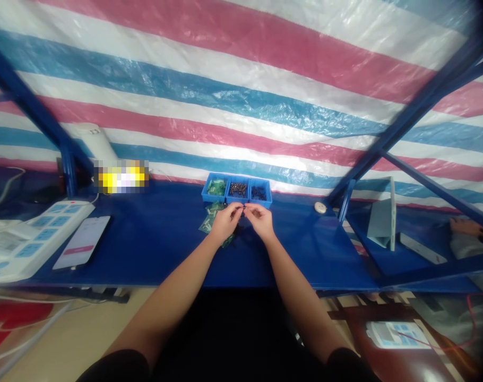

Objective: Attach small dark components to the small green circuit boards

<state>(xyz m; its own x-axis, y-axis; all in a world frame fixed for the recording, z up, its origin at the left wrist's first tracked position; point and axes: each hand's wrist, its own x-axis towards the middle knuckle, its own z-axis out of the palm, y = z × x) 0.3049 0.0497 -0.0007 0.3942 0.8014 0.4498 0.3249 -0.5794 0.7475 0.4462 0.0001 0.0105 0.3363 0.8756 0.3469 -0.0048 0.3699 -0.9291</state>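
My left hand [226,222] and my right hand [260,219] meet fingertip to fingertip over the blue tabletop. Both are closed in a pinch around something small and dark, too small to name. Just beyond them stand three joined blue bins: the left bin [205,192] holds green pieces, the middle bin [236,200] small dark and brassy parts, the right bin [268,197] black parts. Beside and partly under my left hand lies a pile of green pieces [206,224] with pale parts on them. Some dark bits lie below the hands, partly covered.
On the left lie a phone [82,243] and a large white power strip [46,233]. A round whitish object [320,207] sits to the right, near a blue frame post [346,200]. Beyond it stand a tablet in a case [382,217] and another person's hand [464,226]. Striped sheeting [241,106] hangs behind.
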